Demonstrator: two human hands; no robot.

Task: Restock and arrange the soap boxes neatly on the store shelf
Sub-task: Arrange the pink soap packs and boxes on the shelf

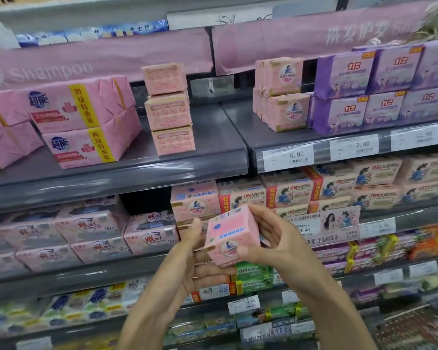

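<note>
Both the left hand (pixel 187 261) and right hand (pixel 271 238) grip a pink soap box (pixel 232 234), hiding its sides.

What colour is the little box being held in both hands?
Pale pink, with blue lettering and a small round emblem; the soap box shows best in the head view.

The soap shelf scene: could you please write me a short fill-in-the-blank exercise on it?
1. The pink soap box is held by ____ hands.
2. The free-standing pink stack on the upper shelf is ____ boxes high.
3. The price tag below the upper shelf reads ____.
Missing words: both; three; 6.90
</note>
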